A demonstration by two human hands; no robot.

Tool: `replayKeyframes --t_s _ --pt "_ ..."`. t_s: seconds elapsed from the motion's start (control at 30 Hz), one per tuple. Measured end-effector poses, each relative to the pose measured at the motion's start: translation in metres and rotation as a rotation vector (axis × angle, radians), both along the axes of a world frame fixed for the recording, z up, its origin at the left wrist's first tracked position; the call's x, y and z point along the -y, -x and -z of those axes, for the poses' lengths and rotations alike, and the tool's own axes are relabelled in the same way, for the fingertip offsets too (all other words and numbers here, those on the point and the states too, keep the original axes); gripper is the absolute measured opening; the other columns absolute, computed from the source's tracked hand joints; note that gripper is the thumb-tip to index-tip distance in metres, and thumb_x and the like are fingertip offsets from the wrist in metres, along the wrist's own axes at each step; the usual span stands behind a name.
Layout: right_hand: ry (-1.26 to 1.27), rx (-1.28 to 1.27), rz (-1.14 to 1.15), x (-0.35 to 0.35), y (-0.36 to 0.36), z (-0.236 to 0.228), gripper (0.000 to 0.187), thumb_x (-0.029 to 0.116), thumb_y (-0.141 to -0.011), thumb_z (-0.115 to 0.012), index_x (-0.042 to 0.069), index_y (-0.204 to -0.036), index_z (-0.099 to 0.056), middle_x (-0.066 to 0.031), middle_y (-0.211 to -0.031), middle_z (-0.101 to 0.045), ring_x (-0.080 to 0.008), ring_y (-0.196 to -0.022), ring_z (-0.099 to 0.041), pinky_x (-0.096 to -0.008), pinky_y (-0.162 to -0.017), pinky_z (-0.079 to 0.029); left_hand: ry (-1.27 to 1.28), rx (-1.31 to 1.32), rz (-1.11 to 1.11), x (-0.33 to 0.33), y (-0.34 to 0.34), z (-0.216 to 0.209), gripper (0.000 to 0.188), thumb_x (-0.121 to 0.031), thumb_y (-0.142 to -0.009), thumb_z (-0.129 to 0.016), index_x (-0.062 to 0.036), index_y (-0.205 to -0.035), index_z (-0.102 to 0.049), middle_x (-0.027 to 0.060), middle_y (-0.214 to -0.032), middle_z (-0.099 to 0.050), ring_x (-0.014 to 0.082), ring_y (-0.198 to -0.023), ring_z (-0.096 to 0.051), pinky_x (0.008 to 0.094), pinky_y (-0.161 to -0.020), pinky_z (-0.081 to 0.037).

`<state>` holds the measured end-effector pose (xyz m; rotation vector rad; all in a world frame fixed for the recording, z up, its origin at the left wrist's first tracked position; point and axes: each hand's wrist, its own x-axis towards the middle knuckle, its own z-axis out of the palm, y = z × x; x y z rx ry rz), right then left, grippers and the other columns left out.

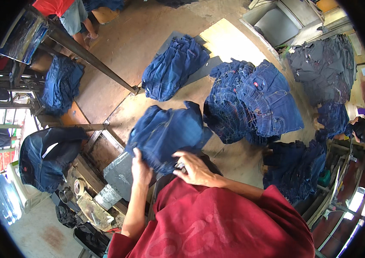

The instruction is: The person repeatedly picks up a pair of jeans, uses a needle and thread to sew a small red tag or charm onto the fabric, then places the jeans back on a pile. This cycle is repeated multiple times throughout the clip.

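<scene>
A blue denim garment (169,129) lies spread in front of me, its near edge at my lap. My left hand (141,168) grips that edge at its left corner, the thumb pointing up along the cloth. By the right end of the same edge, my right hand (194,169) is closed with its fingers curled. A small dark and greyish thing shows between those fingers, too small to name. Just beyond the right side of the garment is a heap of blue denim clothes with gathered waistbands (272,101).
Another denim pile (174,66) lies farther ahead on the floor. Grey garments (324,64) are heaped at the far right. A slanting metal pole (96,60) stands ahead left. On the left, a bench holds a tape roll (79,187). A person in red (55,6) is at the far left.
</scene>
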<state>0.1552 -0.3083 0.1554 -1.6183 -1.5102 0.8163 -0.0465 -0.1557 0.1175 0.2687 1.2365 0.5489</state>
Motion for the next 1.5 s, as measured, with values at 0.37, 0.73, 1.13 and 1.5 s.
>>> replayKeyframes --t_s 0.37,0.73,1.13,1.5 --pt "0.097 -0.179 0.413 -0.010 0.025 0.012 0.022 0.016 -0.100 -0.081 0.007 -0.118 -0.072 -0.0046 -0.104 -0.070 -0.0132 -0.083 -0.061 -0.0317 -0.077 -0.053 -0.185 0.106 0.320 0.062 0.029 0.016 0.028 -0.001 -0.105 -0.071 -0.0005 -0.133 -0.069 0.0076 -0.129 -0.077 0.0207 -0.113 -0.073 0.0402 -0.105 -0.057" --pt "0.338 -0.264 0.508 0.026 -0.003 0.003 0.027 0.025 -0.112 -0.066 0.000 -0.105 -0.056 -0.0048 -0.077 -0.054 -0.0120 -0.070 -0.049 -0.0330 -0.065 -0.046 -0.442 -0.216 0.573 0.047 0.200 -0.010 0.036 -0.012 -0.112 -0.066 -0.0018 -0.146 -0.065 0.0039 -0.136 -0.075 0.0124 -0.121 -0.065 0.0348 -0.111 -0.049" --pt "0.614 -0.261 -0.088 -0.026 0.044 0.007 0.027 0.028 -0.110 -0.067 0.005 -0.124 -0.071 -0.0194 -0.092 -0.079 -0.0397 -0.089 -0.078 -0.0458 -0.080 -0.058 -1.258 -1.054 0.641 -0.080 0.077 -0.088 0.067 -0.027 -0.091 -0.088 0.0002 -0.144 -0.058 0.0230 -0.135 -0.068 0.0396 -0.125 -0.068 0.0461 -0.109 -0.054" --pt "0.172 0.104 0.148 -0.039 0.081 -0.007 0.018 0.012 -0.103 -0.073 0.006 -0.118 -0.066 -0.0135 -0.094 -0.079 -0.0356 -0.077 -0.075 -0.0442 -0.069 -0.060 -1.327 -0.784 1.169 -0.116 -0.033 0.069 0.091 -0.086 -0.090 -0.062 0.0013 -0.068 -0.072 0.0229 -0.064 -0.070 0.0395 -0.059 -0.074 0.0473 -0.058 -0.059"
